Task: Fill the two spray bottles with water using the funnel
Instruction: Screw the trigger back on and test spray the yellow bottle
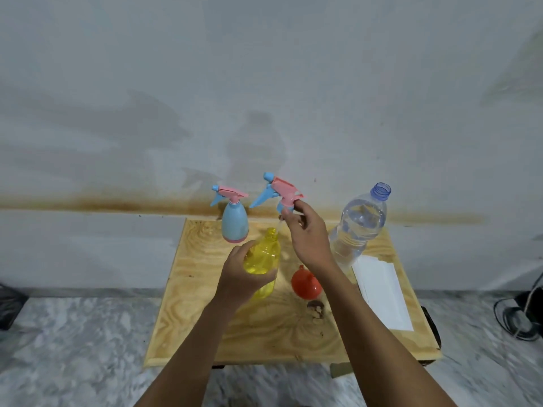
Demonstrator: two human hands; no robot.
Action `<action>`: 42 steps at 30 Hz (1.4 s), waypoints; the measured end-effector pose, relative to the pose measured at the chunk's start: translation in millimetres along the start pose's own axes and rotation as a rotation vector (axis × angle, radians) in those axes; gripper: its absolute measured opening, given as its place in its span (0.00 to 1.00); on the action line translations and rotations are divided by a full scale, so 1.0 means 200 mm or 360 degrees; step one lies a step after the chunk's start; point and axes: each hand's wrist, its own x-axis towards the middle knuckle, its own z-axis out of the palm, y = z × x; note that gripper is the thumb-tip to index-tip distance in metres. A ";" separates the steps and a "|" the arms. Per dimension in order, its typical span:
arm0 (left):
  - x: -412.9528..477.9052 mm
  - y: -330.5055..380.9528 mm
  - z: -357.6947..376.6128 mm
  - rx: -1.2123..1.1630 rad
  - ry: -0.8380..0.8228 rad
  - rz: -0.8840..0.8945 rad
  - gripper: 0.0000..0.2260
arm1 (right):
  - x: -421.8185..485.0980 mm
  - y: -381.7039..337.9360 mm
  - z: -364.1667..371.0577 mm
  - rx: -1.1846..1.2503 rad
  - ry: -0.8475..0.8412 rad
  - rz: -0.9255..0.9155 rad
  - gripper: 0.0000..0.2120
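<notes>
My left hand (pixel 246 271) grips the yellow spray bottle (pixel 264 259) standing on the wooden board (pixel 205 304); its neck is uncovered. My right hand (pixel 305 233) holds the pink and blue spray head (pixel 279 190) lifted above that neck, its thin tube still reaching down into the opening. A blue spray bottle (pixel 234 220) with its own pink head on stands at the back of the board. The red funnel (pixel 305 283) lies on its side to the right of the yellow bottle. A clear water bottle (pixel 358 224), uncapped and partly full, stands at the back right.
White paper sheets (pixel 382 292) lie along the board's right side. A small dark object (pixel 316 306) sits just in front of the funnel. The board rests on a marble floor against a stained wall. Cables (pixel 523 315) lie at the far right.
</notes>
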 end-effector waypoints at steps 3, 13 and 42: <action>0.00 0.02 0.00 -0.0098 0.0023 0.0059 0.32 | -0.04 0.03 0.03 0.0038 -0.0099 0.0063 0.08; 0.02 0.07 0.02 -0.0158 0.0146 0.0123 0.30 | -0.08 0.03 0.07 0.0300 -0.0037 0.0232 0.11; 0.04 0.12 -0.03 -0.0234 0.0246 0.0227 0.32 | -0.05 -0.02 0.07 0.0198 -0.0111 0.0105 0.12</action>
